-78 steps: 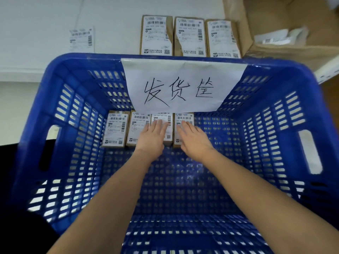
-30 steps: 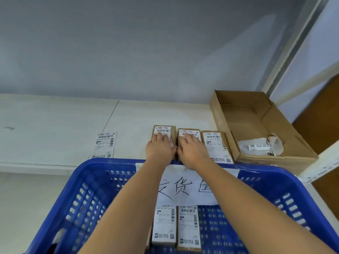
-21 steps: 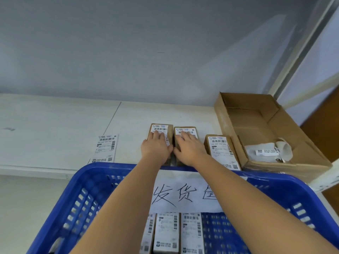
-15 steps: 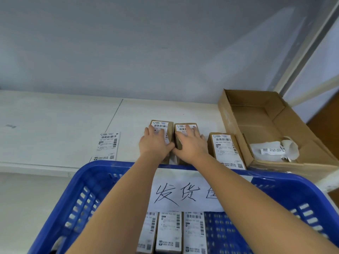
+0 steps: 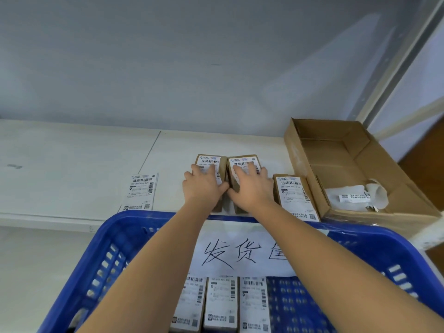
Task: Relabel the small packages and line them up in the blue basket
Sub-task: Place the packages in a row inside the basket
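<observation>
Brown cardboard packages bearing white barcode labels are seen in the head view, spread between a white tabletop [image 5: 72, 155] and a blue slatted plastic basket [image 5: 113, 239] in the foreground. Two of them stand side by side on the table just beyond the basket's far rim: the left package [image 5: 211, 162] is grasped by the left hand [image 5: 204, 188], fingers laid over its label and thumb curled round its inner side, and the right package [image 5: 243, 162] is grasped likewise by the right hand [image 5: 253, 188]. Both packages appear tilted up at their far ends, and the two thumbs nearly meet in the gap between them. A third labelled package [image 5: 294, 197] lies flat just beside the right hand, close to an open brown cardboard box [image 5: 336, 150] in which crumpled white label backing [image 5: 355, 197] is held. A loose white shipping label [image 5: 140, 192] lies flat on the table, well to the left of the hands. Inside the basket, three labelled packages [image 5: 221, 304] are lined up touching one another along the far wall, under a white paper sign with handwritten black characters [image 5: 240, 253] fixed to that wall; further packages may be hidden by the left forearm
</observation>
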`<state>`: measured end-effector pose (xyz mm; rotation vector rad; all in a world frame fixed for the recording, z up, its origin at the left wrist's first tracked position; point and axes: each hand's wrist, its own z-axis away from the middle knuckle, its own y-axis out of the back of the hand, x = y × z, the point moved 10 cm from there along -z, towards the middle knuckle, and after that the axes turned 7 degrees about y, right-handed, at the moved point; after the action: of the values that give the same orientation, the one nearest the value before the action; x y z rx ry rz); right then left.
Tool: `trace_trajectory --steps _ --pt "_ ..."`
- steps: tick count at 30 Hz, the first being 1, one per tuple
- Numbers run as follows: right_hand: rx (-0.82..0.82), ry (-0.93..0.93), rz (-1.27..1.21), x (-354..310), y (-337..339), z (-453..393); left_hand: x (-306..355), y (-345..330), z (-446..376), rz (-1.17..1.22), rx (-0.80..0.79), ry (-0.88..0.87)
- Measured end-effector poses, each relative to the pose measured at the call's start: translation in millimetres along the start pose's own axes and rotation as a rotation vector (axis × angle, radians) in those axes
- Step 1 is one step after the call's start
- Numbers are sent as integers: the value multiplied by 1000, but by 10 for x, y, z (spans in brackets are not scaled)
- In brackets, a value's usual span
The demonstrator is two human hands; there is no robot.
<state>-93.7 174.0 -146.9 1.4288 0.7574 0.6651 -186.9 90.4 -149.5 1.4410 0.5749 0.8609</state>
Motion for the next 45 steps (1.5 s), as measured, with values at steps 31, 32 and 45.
trace_trajectory --steps 31,32,45 --pt "-70 -185 29 910 376 740 795 363 617 -176 106 -174" --pt "-42 -175 26 897 402 767 778 378 622 -175 108 -170" --pt "34 50 -609 141 675 1214 551 733 1055 -25 152 -159"
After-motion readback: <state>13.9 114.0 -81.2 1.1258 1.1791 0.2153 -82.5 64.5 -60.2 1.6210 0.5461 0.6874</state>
